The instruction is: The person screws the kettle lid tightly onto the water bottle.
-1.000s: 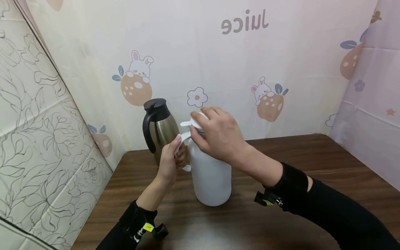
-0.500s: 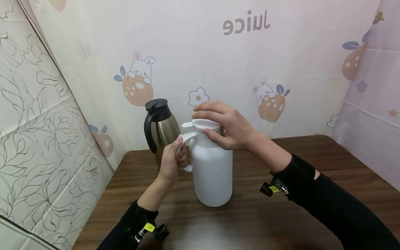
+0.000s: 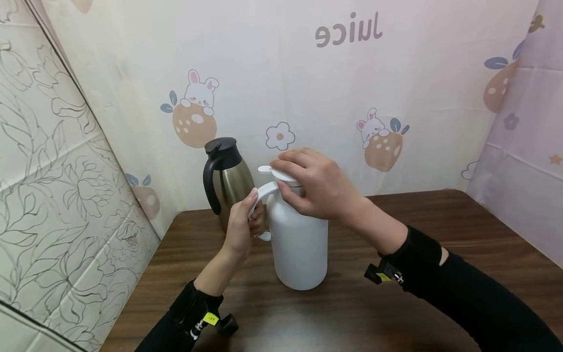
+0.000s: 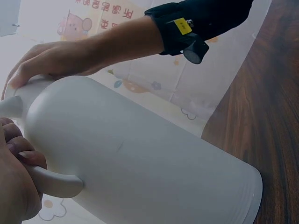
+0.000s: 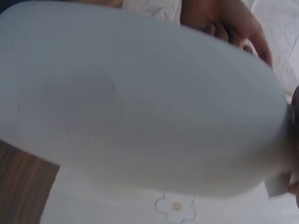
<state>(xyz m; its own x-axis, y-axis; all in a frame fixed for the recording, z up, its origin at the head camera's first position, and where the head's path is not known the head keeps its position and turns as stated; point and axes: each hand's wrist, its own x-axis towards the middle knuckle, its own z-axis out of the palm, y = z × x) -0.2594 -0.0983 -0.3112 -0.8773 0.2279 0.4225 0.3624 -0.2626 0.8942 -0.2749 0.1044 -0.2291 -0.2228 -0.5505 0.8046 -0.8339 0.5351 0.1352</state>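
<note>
a: where's the white jug?

b: standing upright on the brown surface, near the middle, just in front of and to the right of a steel flask with a black lid and handle.

a: what's the left hand doing?

b: its fingers are curled round the jug's white handle, thumb up against the top of the loop.

a: and the right hand?

b: it lies over the top of the jug, fingers bent down round the white lid. the lid's small tab sticks out to the left past the fingertips.

a: anything behind?

b: a pale backdrop printed with rabbits, a flower and the mirrored word "juice".
</note>
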